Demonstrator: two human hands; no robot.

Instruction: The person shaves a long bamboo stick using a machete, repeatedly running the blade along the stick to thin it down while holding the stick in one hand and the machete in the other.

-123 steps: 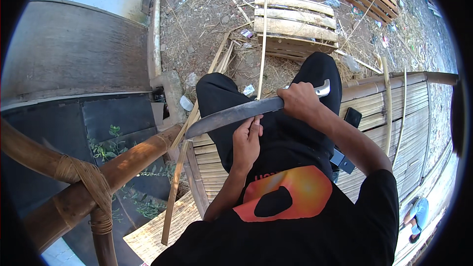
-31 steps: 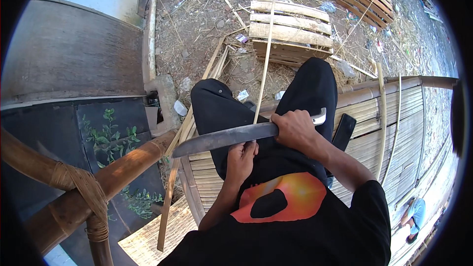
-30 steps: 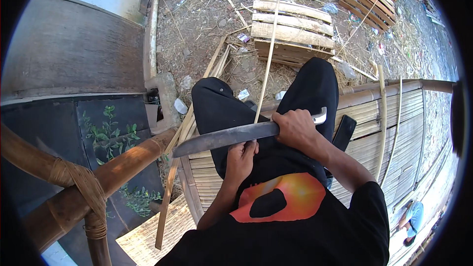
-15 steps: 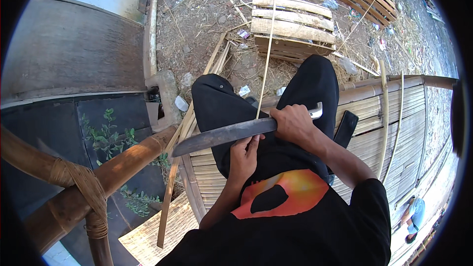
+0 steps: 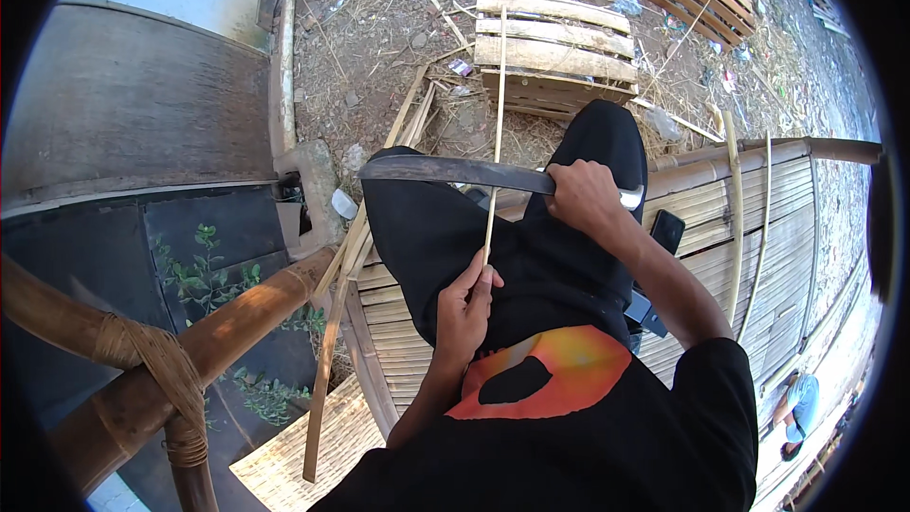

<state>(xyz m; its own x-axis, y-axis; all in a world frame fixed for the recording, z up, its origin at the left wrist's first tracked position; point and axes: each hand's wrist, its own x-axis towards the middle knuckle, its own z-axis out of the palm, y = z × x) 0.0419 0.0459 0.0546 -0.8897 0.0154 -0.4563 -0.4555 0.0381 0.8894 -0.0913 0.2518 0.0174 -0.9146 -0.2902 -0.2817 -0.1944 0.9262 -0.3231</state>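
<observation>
My right hand (image 5: 585,197) is closed round the pale handle of a machete (image 5: 445,171), whose long dark blade points left across my knees. The blade lies over a thin bamboo strip (image 5: 499,104) and hides a short piece of it. Low in my lap, my left hand (image 5: 464,308) pinches the strip's near end between thumb and fingers. From there the strip runs away from me between my knees, its far end over a slatted wooden crate (image 5: 557,47). Whether the edge bites into the strip, I cannot tell.
I sit on a bamboo slat bench (image 5: 701,218), a phone (image 5: 666,231) beside my right thigh. Two bamboo strips (image 5: 734,209) lean at the right. More split strips (image 5: 353,246) lie left of my knee, near a thick bamboo pole (image 5: 227,322). Another person (image 5: 799,412) is far right.
The machete has slid away from me along the strip, from near my left fingers to over my knees. My left hand still pinches the strip, slightly nearer me.
</observation>
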